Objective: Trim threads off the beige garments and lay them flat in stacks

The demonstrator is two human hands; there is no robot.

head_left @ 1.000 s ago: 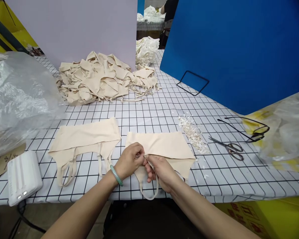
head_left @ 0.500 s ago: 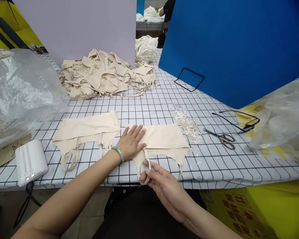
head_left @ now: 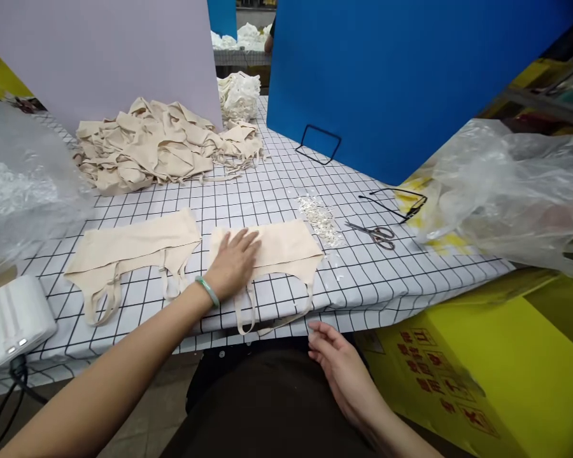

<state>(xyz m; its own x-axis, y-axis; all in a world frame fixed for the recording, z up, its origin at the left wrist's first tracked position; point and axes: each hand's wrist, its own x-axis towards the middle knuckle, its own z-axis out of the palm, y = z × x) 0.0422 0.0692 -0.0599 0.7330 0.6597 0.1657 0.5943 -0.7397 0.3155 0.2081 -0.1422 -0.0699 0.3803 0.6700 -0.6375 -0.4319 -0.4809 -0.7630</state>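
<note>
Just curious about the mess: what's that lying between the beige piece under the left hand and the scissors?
In the head view, a small heap of pale clippings lies on the checked table between the beige piece and the scissors.

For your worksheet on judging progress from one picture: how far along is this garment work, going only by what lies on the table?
Looks done: one beige garment lies flat at left, and trimmings sit beside the scissors. In hand: the left hand presses flat on a second garment; the right hand hangs open below the table edge, holding nothing. Probably left: the large heap of beige pieces behind.
</note>
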